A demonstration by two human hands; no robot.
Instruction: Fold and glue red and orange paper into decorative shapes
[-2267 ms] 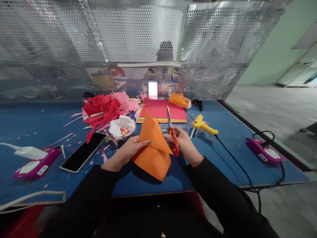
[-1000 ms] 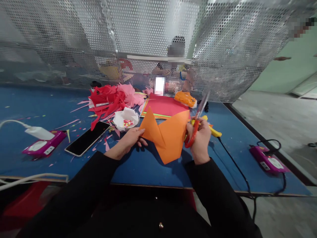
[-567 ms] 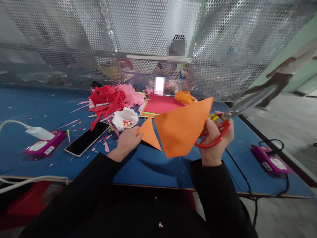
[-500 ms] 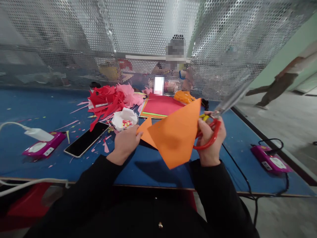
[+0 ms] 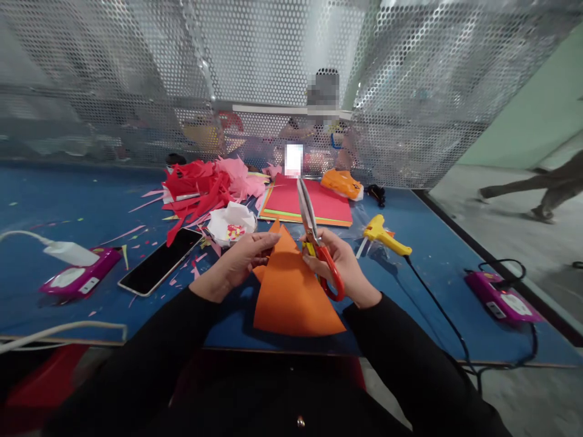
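Note:
My left hand (image 5: 230,267) is closed, pinching orange paper (image 5: 296,303) near its pointed top. The large piece is roughly fan-shaped, with its wide curved edge toward me. Behind it pokes out a smaller orange piece (image 5: 259,273), mostly covered. My right hand (image 5: 350,267) grips scissors (image 5: 337,282) with red handles and a bit of yellow. Their blades point away from me, nearly together. Fingers of the same hand also touch the right edge of the orange sheet.
Beyond my hands lie stacked coloured sheets (image 5: 328,203), an orange packet (image 5: 341,182) and a paper-lined bowl (image 5: 232,221). Red and pink scraps (image 5: 200,188), a phone (image 5: 159,264) and a purple socket block (image 5: 79,276) are left. A yellow glue gun (image 5: 387,237) and another socket block (image 5: 503,297) are right.
The orange paper has swung down and left, its wide edge now toward me. My right hand has moved left with the scissors, which now point away from me. The glue gun has come into view.

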